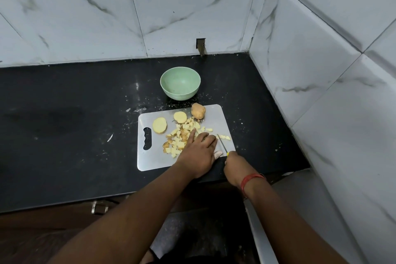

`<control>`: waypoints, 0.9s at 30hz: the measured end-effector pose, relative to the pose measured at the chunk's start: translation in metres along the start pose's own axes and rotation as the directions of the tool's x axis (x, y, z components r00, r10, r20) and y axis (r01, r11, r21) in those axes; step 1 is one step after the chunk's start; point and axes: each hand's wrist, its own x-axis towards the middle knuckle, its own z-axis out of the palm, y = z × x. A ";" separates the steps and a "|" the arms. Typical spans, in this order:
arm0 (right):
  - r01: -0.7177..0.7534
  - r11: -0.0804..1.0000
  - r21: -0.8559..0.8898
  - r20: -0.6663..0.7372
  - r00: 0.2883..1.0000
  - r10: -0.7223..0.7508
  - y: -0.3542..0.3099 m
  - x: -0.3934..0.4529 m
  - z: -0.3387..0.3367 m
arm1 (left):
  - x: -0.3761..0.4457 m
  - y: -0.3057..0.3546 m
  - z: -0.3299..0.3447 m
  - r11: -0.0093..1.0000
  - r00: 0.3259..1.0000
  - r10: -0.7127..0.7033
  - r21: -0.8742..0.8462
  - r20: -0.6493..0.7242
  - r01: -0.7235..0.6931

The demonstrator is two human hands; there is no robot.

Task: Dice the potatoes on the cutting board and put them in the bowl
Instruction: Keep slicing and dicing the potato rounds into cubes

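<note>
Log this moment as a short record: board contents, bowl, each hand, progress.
surface: black counter, tiled corner
board: one whole potato, two halves cut side up, pile of dice, a few dice beyond the blade
bowl: green, behind the board, empty
left hand: lies on the board, fingers over the piece being cut, which is hidden
right hand: grips a yellow-handled knife, blade on the board
progress: dicing under way, nothing in the bowl yet

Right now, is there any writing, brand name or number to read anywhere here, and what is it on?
None: no text shows on the green bowl, the cutting board, the knife or the wall tiles.
</note>
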 end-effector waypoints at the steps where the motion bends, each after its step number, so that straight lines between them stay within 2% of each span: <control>1: 0.001 1.000 0.000 0.010 1.000 -0.001 0.000 0.000 0.000 | 0.000 0.001 0.000 1.000 1.000 0.002 0.003 -0.005 -0.002; 5: 0.014 0.999 0.034 0.041 0.999 -0.015 0.006 -0.007 0.003 | 0.000 0.003 0.004 1.000 0.997 -0.003 0.009 -0.075 0.004; 10: 0.026 0.995 0.093 0.077 0.996 -0.033 0.025 -0.024 0.008 | 0.001 0.004 0.007 0.999 0.995 -0.006 0.041 -0.097 0.010; 14: 0.041 0.955 0.294 -0.015 0.999 -0.038 0.038 -0.025 -0.007 | 0.003 0.006 0.007 0.999 0.979 0.021 0.051 -0.203 -0.010; 16: 0.046 0.917 0.397 -0.081 0.997 -0.015 0.043 -0.023 -0.015 | 0.009 0.008 0.007 0.996 0.968 0.077 0.060 -0.238 -0.065; 19: 0.049 0.881 0.471 -0.149 0.989 0.025 0.048 -0.014 -0.024 | 0.024 0.012 0.008 0.967 0.952 0.248 0.098 -0.179 -0.233; 21: 0.042 0.865 0.501 -0.151 0.988 0.040 0.050 -0.010 -0.028 | 0.034 0.015 0.008 0.946 0.942 0.310 0.145 -0.131 -0.291; 27: 0.033 0.858 0.513 -0.108 0.994 0.026 0.054 -0.002 -0.025 | 0.028 -0.003 0.005 0.948 0.949 0.286 0.183 -0.133 -0.260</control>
